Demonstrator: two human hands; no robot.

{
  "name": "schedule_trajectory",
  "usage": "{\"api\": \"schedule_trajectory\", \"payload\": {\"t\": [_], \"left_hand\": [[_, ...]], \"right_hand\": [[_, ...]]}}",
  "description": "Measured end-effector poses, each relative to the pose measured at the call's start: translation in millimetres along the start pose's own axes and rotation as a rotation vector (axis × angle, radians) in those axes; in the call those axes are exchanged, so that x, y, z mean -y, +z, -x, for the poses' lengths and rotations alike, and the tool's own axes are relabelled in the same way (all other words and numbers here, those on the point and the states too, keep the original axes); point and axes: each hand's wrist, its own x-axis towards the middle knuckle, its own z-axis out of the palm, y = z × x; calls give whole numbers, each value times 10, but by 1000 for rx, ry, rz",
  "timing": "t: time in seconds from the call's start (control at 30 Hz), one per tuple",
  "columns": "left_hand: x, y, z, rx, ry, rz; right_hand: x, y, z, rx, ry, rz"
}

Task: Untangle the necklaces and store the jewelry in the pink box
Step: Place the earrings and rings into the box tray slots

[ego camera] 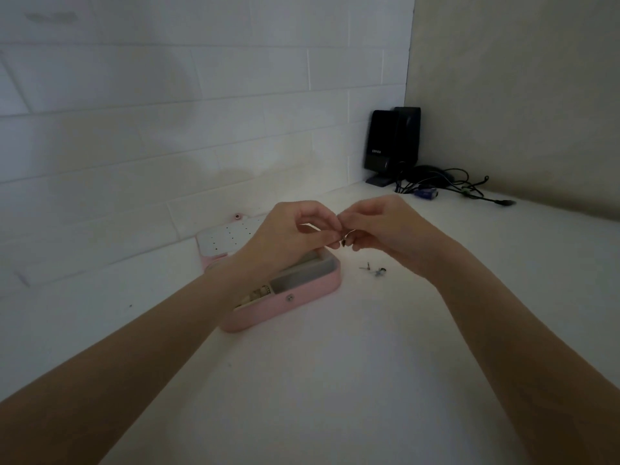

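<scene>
Fiddling with a tiny piece above the open box

Both the left hand [295, 229] and right hand [382, 229] pinch a small dark metal jewelry piece [345, 241] over the open pink rectangular jewelry box [295, 298]; if fingertips slip, I'd guess it drops beside the loose small metal studs [372, 269] on the white counter [335, 380].

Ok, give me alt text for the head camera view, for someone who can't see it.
Both hands, left hand and right hand, pinch a small piece of jewelry above an open pink box on a white table. Small earrings lie beside the box.
</scene>
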Motion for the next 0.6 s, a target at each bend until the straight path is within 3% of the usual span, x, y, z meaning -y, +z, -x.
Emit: {"api": "schedule_trajectory", "payload": {"t": [0.2, 0.33, 0.47, 0.6], "left_hand": [[-24, -153, 155, -54, -92, 320], [1, -283, 231, -43, -163, 501], [48, -451, 277, -131, -134, 412], [114, -687, 371, -189, -40, 52]], "right_hand": [[48, 84, 31, 137, -14, -247], [88, 240, 20, 134, -86, -238], [175, 433, -82, 87, -134, -133], [244, 684, -235, 125, -124, 41]]}}
